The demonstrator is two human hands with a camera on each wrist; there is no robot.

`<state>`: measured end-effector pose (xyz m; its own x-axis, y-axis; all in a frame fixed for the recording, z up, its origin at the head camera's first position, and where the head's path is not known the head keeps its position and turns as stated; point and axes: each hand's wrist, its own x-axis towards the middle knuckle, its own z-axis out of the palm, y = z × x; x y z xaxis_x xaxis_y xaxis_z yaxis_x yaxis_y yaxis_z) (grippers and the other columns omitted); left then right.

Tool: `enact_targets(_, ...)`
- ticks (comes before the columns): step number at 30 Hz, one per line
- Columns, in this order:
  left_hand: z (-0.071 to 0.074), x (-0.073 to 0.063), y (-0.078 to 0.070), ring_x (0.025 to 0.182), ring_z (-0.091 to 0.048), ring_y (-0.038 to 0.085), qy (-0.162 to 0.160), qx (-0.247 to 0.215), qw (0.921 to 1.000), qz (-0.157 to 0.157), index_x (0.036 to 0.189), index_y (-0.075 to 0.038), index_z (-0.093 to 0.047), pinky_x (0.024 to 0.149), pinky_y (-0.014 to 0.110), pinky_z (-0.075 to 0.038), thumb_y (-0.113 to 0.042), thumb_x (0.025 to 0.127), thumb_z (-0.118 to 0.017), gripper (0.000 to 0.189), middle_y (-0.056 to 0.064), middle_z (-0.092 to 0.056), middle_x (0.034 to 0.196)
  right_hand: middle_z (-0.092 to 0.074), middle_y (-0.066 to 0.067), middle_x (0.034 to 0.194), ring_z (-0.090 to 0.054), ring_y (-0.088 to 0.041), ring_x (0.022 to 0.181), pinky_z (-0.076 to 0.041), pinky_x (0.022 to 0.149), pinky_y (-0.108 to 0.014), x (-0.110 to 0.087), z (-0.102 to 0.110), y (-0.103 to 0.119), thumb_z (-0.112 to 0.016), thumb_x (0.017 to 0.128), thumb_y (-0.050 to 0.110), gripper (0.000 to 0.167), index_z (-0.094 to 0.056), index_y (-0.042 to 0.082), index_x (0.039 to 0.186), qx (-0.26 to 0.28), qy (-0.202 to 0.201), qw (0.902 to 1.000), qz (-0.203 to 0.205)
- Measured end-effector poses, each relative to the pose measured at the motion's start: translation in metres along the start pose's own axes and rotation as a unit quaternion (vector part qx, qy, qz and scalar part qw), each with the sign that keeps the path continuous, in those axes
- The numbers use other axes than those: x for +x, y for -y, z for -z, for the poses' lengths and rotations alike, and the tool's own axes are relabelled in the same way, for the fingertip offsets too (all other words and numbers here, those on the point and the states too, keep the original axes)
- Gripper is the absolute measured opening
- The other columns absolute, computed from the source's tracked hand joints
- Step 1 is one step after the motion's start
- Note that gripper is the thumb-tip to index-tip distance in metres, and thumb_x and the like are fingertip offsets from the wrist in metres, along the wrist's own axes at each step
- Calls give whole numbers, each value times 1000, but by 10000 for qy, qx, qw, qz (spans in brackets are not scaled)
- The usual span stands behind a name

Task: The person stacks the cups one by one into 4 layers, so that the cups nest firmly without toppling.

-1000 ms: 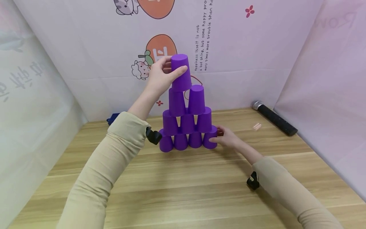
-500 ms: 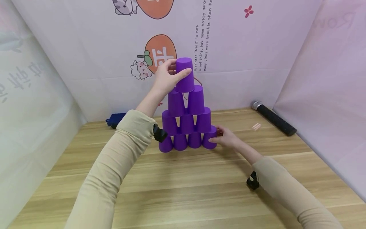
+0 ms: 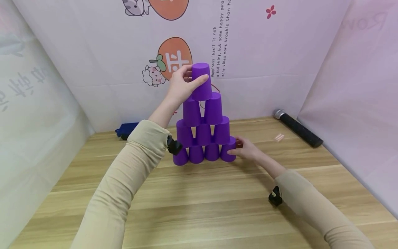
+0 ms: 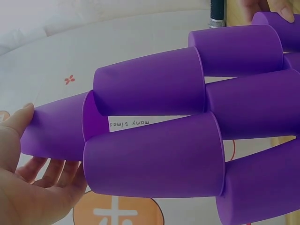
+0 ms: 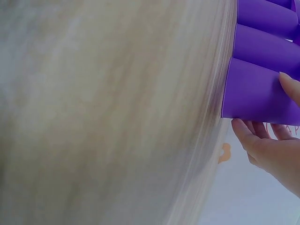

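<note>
Purple cups stand upside down in a pyramid of rows. At its top, my left hand (image 3: 180, 86) holds the topmost cup (image 3: 201, 81) from the left, thumb on the near side and fingers behind. In the left wrist view this top cup (image 4: 56, 126) bridges the two cups of the row below, its rim touching them. Down at the table, my right hand (image 3: 247, 149) grips the right end cup (image 3: 228, 152) of the bottom row. The right wrist view has the thumb on one side of that cup (image 5: 258, 93) and fingertips along the other.
A black microphone (image 3: 298, 129) with a silver head lies at the right back of the wooden table (image 3: 199, 204). Left of it sits a small pinkish item (image 3: 279, 137). Behind my left forearm is a dark blue object (image 3: 125, 129), partly hidden. Printed white cloth (image 3: 248, 52) encloses the back and sides.
My left hand has moved the top cup right and slightly down, from over the left cup to midway between both. Over the last half second little has changed. The right hand has stayed put.
</note>
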<state>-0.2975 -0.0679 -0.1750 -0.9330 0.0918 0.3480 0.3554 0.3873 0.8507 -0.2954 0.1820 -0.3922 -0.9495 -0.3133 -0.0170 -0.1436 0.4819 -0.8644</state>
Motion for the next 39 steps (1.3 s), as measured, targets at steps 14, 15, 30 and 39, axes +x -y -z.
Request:
enact_targets(14,-2,1,4,114,-58,17,-86,6,9999,-59,134,-19,-49,95,33,-50,-42,81,-71,62,5,-58,129,-52,-28,126,-50,-40,118,-45,99,-48,0,1,1,-71,83,17,61,-42,-5,132,-75,28,10000,31)
enact_targets(15,-2,1,6,113,-58,17,-79,-59,9999,-66,134,-19,-49,95,33,-49,-42,81,-71,62,5,-58,129,-52,-28,126,-50,-40,118,-45,99,-48,0,1,1,-71,82,17,61,-43,-5,132,-93,29,9999,34)
enact_targets(30,34,-42,63,119,-54,20,-331,-1508,9869,-470,136,-14,-46,102,42,-46,-31,95,-54,45,12,-53,135,-53,-27,126,-50,-40,118,-47,97,-47,-2,1,5,-71,83,16,56,-45,-4,128,-118,106,9999,31)
enact_targets(39,45,-87,126,121,-52,22,-60,-1531,9882,32,140,-11,-40,104,44,-44,-36,98,-47,49,16,-50,137,-52,-27,126,-49,-41,119,-47,97,-47,-3,2,4,-71,82,15,57,-44,-4,129,-45,159,9999,46)
